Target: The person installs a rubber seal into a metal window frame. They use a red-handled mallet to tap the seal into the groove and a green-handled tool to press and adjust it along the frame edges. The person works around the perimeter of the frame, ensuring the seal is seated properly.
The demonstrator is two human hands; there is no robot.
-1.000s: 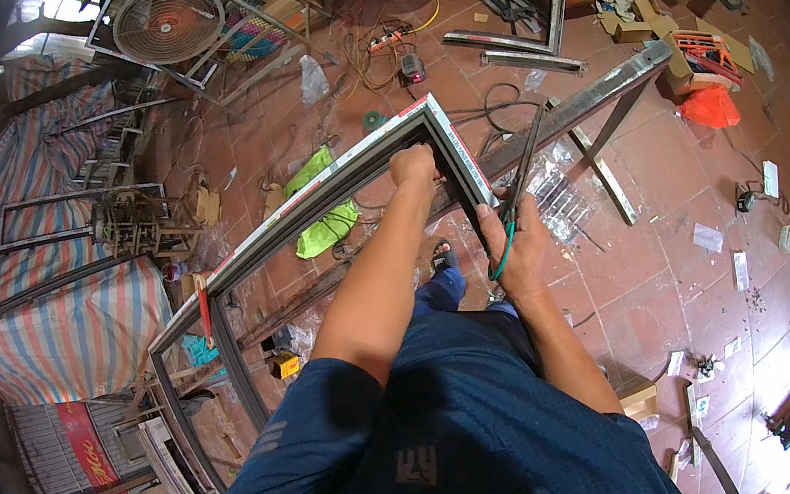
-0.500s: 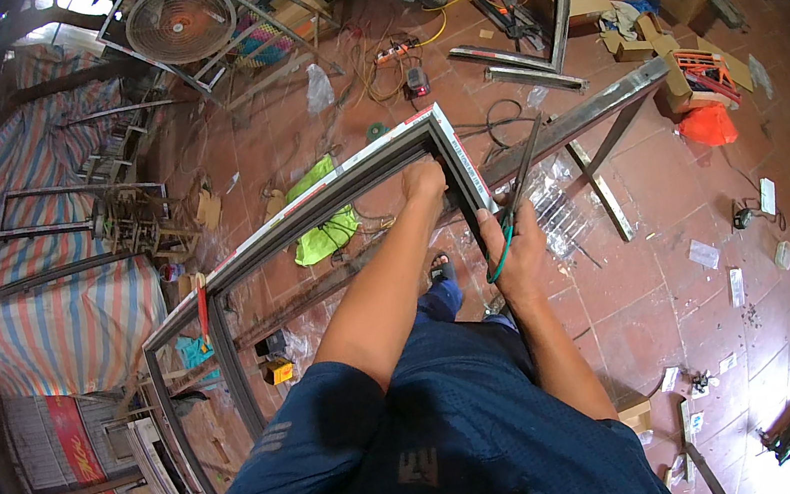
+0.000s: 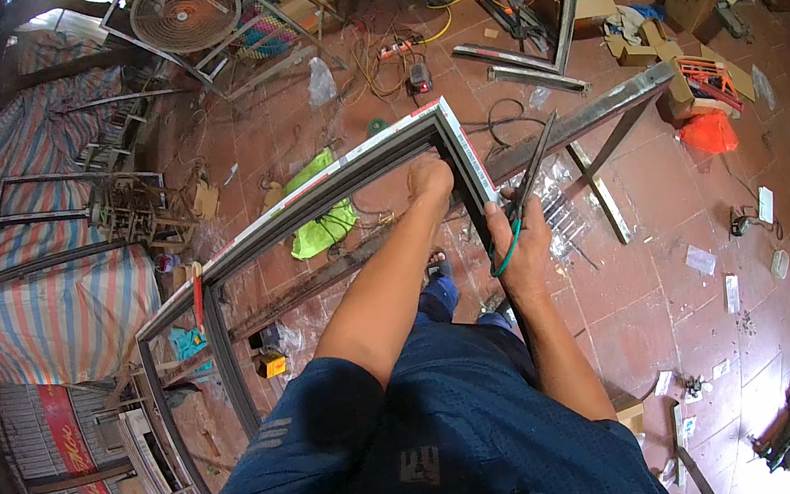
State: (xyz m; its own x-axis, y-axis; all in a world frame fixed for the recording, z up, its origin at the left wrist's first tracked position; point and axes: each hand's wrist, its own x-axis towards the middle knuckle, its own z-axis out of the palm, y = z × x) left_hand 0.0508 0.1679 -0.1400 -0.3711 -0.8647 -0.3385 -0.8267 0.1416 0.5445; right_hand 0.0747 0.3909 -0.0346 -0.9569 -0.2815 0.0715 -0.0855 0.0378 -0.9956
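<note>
A dark metal window or door frame point(image 3: 307, 199), with white and red protective tape along its outer edge, stretches across in front of me, its corner pointing away. Inside that corner my left hand point(image 3: 431, 179) is closed like a fist against the frame; whatever its fingers pinch is hidden. My right hand point(image 3: 523, 254) grips a pair of scissors point(image 3: 531, 172) with green handles, blades pointing up and to the right. The right thumb rests along the frame's short right side. Beneath the frame runs a long steel beam point(image 3: 589, 119).
A red-handled tool point(image 3: 198, 297) lies across the frame's left part. Bright green cloth point(image 3: 323, 222) lies on the tiled floor beyond it. Several metal profiles point(image 3: 538, 77), open cardboard boxes point(image 3: 578, 7) and cables lie further off. A fan point(image 3: 184, 12) stands far left, near striped sheeting point(image 3: 50, 306).
The scissors have tilted slightly further to the right in my right hand. My left hand stays at the inner corner, with its fist turned a little. The whole view has shifted slightly.
</note>
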